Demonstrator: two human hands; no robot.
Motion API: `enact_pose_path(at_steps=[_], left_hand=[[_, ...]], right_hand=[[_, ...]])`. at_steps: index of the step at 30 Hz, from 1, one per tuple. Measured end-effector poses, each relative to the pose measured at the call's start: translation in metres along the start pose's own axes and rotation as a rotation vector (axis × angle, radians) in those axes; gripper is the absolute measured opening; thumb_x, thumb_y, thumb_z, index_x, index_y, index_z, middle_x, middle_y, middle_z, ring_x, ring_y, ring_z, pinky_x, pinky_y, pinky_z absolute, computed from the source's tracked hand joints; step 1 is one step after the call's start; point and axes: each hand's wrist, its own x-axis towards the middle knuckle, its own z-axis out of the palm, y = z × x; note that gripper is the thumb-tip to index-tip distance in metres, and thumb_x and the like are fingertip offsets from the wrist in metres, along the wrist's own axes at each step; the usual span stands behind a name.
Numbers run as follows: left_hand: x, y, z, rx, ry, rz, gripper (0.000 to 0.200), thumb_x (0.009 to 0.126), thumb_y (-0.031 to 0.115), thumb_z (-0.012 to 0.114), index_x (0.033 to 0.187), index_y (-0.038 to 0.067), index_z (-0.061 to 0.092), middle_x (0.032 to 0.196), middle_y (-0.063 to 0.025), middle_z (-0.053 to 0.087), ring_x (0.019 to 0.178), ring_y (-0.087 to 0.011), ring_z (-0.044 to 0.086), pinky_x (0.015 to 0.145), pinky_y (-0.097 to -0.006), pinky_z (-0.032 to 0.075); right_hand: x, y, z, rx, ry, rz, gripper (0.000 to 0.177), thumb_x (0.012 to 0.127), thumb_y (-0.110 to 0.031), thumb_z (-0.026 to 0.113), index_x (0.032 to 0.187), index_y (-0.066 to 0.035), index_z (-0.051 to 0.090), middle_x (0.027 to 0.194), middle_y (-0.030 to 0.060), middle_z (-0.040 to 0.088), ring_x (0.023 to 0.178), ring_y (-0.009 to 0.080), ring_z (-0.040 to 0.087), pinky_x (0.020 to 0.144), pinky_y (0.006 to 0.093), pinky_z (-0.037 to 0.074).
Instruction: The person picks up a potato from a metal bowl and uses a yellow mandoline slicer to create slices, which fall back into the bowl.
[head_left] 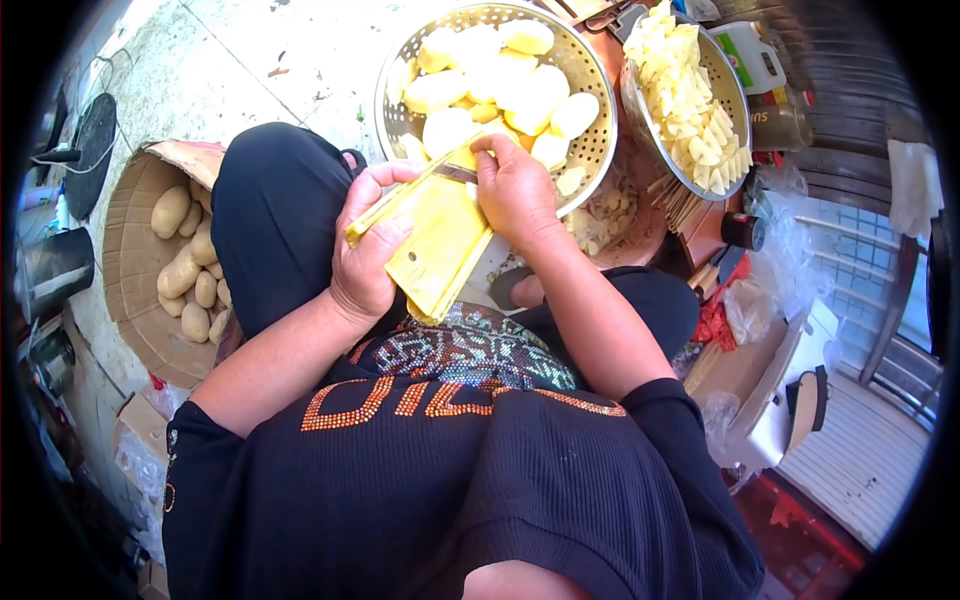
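A yellow flat piece (437, 255) with a small dark hole near its lower end is held tilted above my lap. My left hand (368, 245) wraps round its left side, thumb on the face. My right hand (515, 190) pinches its upper end, close to a dark metallic-looking strip; whether the fingers hold anything else is hidden. I cannot make out its exact kind. Just beyond my hands, a perforated metal colander (598, 75) holds several peeled potatoes (435, 90).
At the right, another metal colander (738, 85) is heaped with cut potato pieces (690, 110), with thin wooden sticks (678, 205) below it. A cardboard box (125, 260) of unpeeled potatoes (180, 272) stands left of my knee. Plastic bags (785, 250) and a white box (785, 400) lie right.
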Motion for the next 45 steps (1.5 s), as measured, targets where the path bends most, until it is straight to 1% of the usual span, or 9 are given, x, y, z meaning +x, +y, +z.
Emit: enact_pose_path(at_steps=[17,26,28,29,31,34,38,41,45], left_hand=[[0.001,-0.001,-0.005,-0.047,0.035,-0.021,0.047,0.088,0.019,0.053,0.13,0.001,0.044,0.121,-0.0188,0.06,0.109,-0.0227,0.063,0.097,-0.0347,0.052],[0.002,0.0,-0.002,-0.031,0.028,-0.004,0.045,0.089,0.018,0.052,0.13,0.001,0.044,0.124,-0.0187,0.058,0.112,-0.0226,0.061,0.098,-0.0348,0.051],[0.002,-0.001,-0.003,0.0,0.021,0.004,0.044,0.09,0.017,0.052,0.13,0.002,0.045,0.123,-0.0171,0.058,0.111,-0.0215,0.061,0.099,-0.0339,0.05],[0.002,-0.001,-0.003,0.002,0.019,0.006,0.044,0.09,0.017,0.052,0.13,0.002,0.045,0.123,-0.0171,0.058,0.111,-0.0215,0.061,0.099,-0.0339,0.05],[0.002,-0.001,-0.004,0.026,0.002,0.013,0.043,0.091,0.017,0.053,0.13,0.002,0.045,0.123,-0.016,0.058,0.111,-0.0206,0.061,0.099,-0.0332,0.049],[0.002,-0.002,-0.003,0.027,-0.018,0.028,0.043,0.091,0.018,0.053,0.13,0.002,0.045,0.123,-0.0161,0.058,0.111,-0.0208,0.061,0.098,-0.0332,0.049],[0.001,0.001,0.001,-0.013,-0.036,0.007,0.043,0.091,0.018,0.053,0.13,0.002,0.045,0.123,-0.0162,0.058,0.111,-0.0209,0.061,0.098,-0.0333,0.05],[0.0,-0.002,-0.001,0.012,0.008,0.01,0.044,0.091,0.019,0.053,0.13,0.002,0.045,0.122,-0.0169,0.059,0.11,-0.0212,0.061,0.098,-0.0335,0.05],[0.0,-0.001,-0.002,0.016,-0.009,0.007,0.044,0.09,0.017,0.052,0.13,0.001,0.045,0.121,-0.0171,0.059,0.109,-0.021,0.061,0.097,-0.0335,0.05]], right_hand=[[0.009,-0.001,0.007,-0.014,-0.011,0.032,0.022,0.098,-0.024,0.053,0.108,-0.008,0.065,0.102,0.0203,0.069,0.097,0.0393,0.065,0.087,0.0474,0.05],[0.013,0.009,0.011,0.039,0.057,0.024,0.018,0.097,-0.023,0.056,0.103,-0.01,0.067,0.094,0.0185,0.07,0.09,0.039,0.067,0.083,0.0471,0.052],[0.014,0.014,0.013,0.048,0.066,0.008,0.017,0.097,-0.023,0.059,0.105,-0.01,0.068,0.091,0.0173,0.071,0.082,0.0325,0.069,0.077,0.0396,0.053],[0.017,0.02,0.015,0.049,0.068,0.007,0.017,0.097,-0.023,0.059,0.105,-0.01,0.068,0.091,0.0173,0.071,0.082,0.0325,0.069,0.077,0.0396,0.053],[0.02,0.031,0.018,0.256,0.034,0.065,0.02,0.097,-0.024,0.061,0.104,-0.007,0.067,0.089,0.0174,0.07,0.08,0.0297,0.068,0.075,0.0373,0.053],[0.007,0.002,0.0,0.254,-0.035,0.024,0.023,0.097,-0.025,0.062,0.104,-0.004,0.066,0.087,0.0174,0.07,0.079,0.0281,0.068,0.075,0.0364,0.053],[0.007,-0.002,0.005,0.108,0.073,-0.073,0.022,0.097,-0.025,0.061,0.103,-0.004,0.065,0.09,0.0183,0.07,0.082,0.0343,0.068,0.076,0.04,0.053],[0.011,0.006,0.009,0.083,0.066,-0.081,0.021,0.097,-0.026,0.061,0.102,-0.006,0.065,0.09,0.0181,0.07,0.083,0.0364,0.068,0.077,0.0417,0.053],[0.011,0.007,0.007,0.041,0.055,-0.102,0.02,0.097,-0.027,0.061,0.103,-0.009,0.065,0.09,0.0173,0.07,0.084,0.0358,0.068,0.077,0.0422,0.053]])
